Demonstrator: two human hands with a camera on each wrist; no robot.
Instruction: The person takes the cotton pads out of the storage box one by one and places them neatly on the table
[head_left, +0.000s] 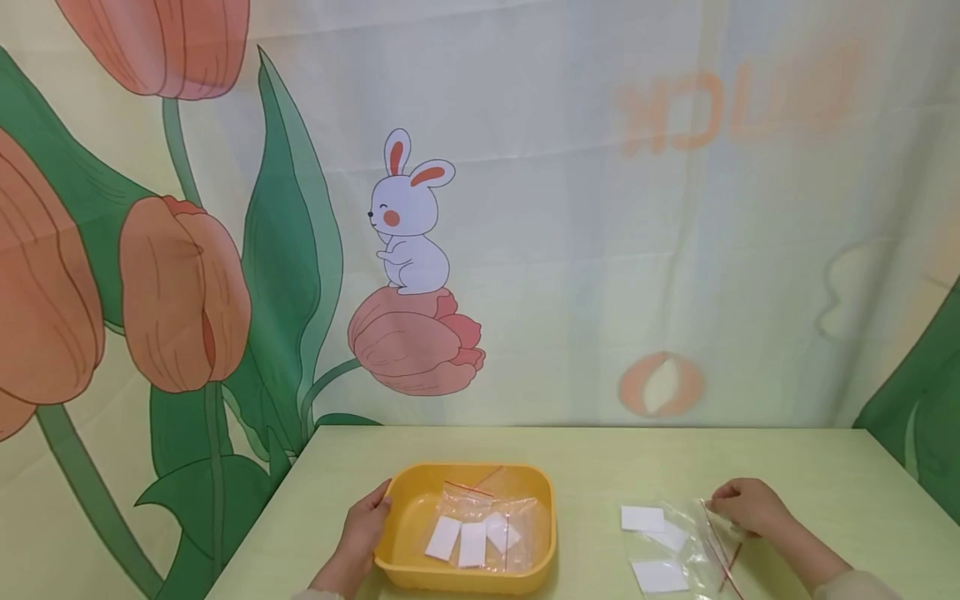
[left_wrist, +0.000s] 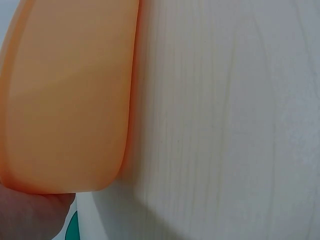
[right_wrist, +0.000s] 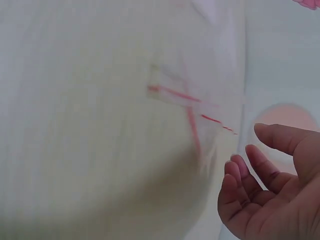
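A yellow plastic basin (head_left: 465, 579) stands on the table, its side filling much of the left wrist view. My left hand (head_left: 365, 523) grips its left rim, and part of that hand (left_wrist: 35, 215) shows beneath the basin's end. Inside lie clear zip bags (head_left: 525, 508) with red seal lines and white rectangular pieces (head_left: 472, 543). On the right, more clear zip bags (head_left: 693, 550) with white pieces (head_left: 660, 576) lie on the table. My right hand (head_left: 753, 507) is at their red-lined edge. In the right wrist view its thumb and fingers (right_wrist: 265, 162) are apart, loosely bent, with nothing visible between them.
The pale wood-grain table (head_left: 588, 467) reaches back to a hanging cloth (head_left: 540, 250) printed with tulips and a rabbit. A stretch of tabletop separates the basin from the bags on the right.
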